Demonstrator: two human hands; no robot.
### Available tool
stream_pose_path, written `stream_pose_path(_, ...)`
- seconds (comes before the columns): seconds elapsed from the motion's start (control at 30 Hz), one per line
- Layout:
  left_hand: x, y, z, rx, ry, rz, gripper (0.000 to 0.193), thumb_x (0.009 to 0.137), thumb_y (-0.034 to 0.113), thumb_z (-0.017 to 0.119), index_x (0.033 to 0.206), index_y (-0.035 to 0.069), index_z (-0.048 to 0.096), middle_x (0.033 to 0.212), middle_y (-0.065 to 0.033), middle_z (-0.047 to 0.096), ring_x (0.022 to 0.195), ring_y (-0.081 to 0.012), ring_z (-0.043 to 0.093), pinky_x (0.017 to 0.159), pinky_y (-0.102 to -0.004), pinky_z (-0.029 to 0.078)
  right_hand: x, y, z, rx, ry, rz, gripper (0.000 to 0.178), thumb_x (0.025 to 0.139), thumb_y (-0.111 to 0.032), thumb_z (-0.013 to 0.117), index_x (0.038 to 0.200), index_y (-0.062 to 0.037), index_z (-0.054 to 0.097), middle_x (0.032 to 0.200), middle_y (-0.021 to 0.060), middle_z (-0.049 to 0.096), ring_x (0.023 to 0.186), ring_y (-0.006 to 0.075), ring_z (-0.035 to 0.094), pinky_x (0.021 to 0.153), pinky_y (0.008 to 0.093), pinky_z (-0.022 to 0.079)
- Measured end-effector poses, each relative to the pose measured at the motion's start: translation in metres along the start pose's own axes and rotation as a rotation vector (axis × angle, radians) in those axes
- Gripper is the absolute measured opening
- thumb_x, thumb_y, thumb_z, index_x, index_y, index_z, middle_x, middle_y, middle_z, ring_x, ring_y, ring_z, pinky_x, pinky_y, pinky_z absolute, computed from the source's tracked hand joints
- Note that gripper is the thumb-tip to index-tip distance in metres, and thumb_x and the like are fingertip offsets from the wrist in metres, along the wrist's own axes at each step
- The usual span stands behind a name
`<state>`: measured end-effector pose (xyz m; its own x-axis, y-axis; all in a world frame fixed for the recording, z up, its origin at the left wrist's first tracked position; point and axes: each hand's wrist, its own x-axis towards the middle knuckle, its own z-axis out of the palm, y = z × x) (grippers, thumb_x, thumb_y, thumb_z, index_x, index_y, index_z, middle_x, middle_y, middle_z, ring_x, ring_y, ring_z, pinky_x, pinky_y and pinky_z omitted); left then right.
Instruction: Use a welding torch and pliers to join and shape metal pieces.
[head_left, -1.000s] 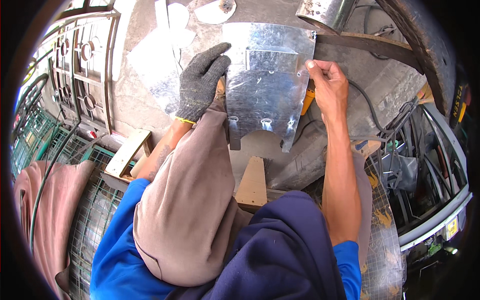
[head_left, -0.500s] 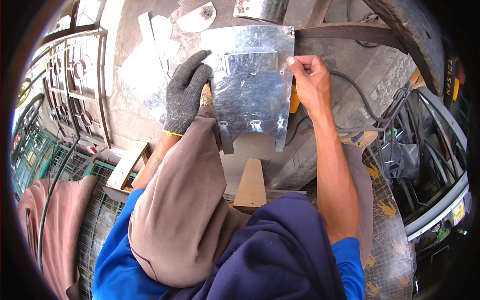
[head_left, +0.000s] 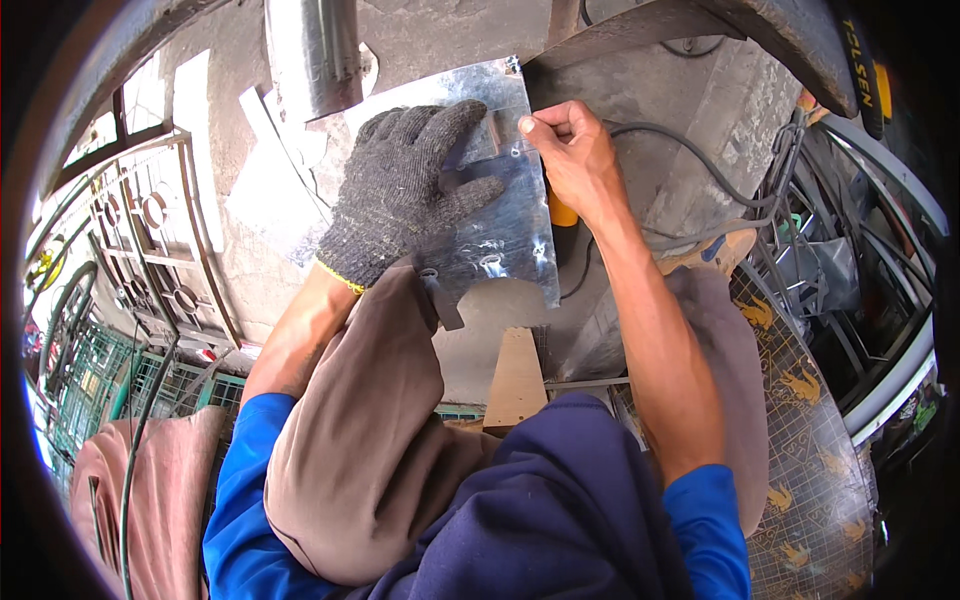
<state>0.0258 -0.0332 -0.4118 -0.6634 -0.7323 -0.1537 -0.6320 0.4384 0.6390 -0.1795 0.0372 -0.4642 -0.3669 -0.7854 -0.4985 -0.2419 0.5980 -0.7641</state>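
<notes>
A shiny sheet-metal piece (head_left: 468,232) stands in front of my knees, its lower edge cut with a curved notch and several small punched holes. My left hand (head_left: 405,190), in a dark grey knit glove, lies over the left and middle part of its face. Those fingers are stretched and the thumb is spread, hiding much of the raised rectangular part. Bare, my right hand (head_left: 578,155) pinches the sheet's right edge between thumb and bent forefinger. Behind that edge shows part of a yellow-and-black object (head_left: 562,212), mostly hidden.
A metal cylinder (head_left: 312,55) and flat sheet offcuts (head_left: 265,205) lie beyond the left hand. A curved metal beam (head_left: 640,30) crosses the far right, above a black cable (head_left: 690,150). Metal scraps (head_left: 830,270) pile up at right. A wooden board (head_left: 516,375) lies between my legs.
My left hand has moved from the sheet's left edge onto its face. The sheet now sits further left in view and more tilted; my right hand keeps its pinch. The whole view has shifted.
</notes>
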Motion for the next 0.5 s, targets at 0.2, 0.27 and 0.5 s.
stream_pose_path(0.2,0.012,-0.003,0.002,0.036,-0.017,0.010,0.052,0.086,0.042,0.077,0.126,0.010,0.067,0.098,-0.0145,0.071,0.091,-0.0335,0.068,0.086,-0.0446,0.051,-0.002,-0.011,0.000,0.040,-0.052,0.049,0.025,0.093,-0.022,0.072,0.099,0.0011,0.066,0.080,0.0096,0.071,0.070,0.0173,0.065,0.067,0.0332,0.052)
stream_pose_path(0.27,0.016,0.000,0.003,0.015,-0.005,0.047,0.048,0.088,0.041,0.076,0.124,0.010,0.068,0.094,-0.0144,0.071,0.085,-0.0328,0.068,0.081,-0.0438,0.053,-0.001,-0.008,0.000,0.037,-0.039,0.043,0.025,0.093,-0.022,0.072,0.098,0.0012,0.066,0.079,0.0095,0.070,0.069,0.0171,0.064,0.066,0.0331,0.052)
stream_pose_path(0.5,0.024,0.011,-0.012,-0.077,-0.163,-0.179,0.035,0.095,0.034,0.069,0.116,0.007,0.070,0.092,-0.0174,0.070,0.078,-0.0340,0.069,0.072,-0.0426,0.053,0.000,-0.005,-0.001,0.069,-0.056,0.037,0.024,0.093,-0.022,0.071,0.097,0.0008,0.065,0.078,0.0084,0.069,0.067,0.0154,0.062,0.063,0.0332,0.050)
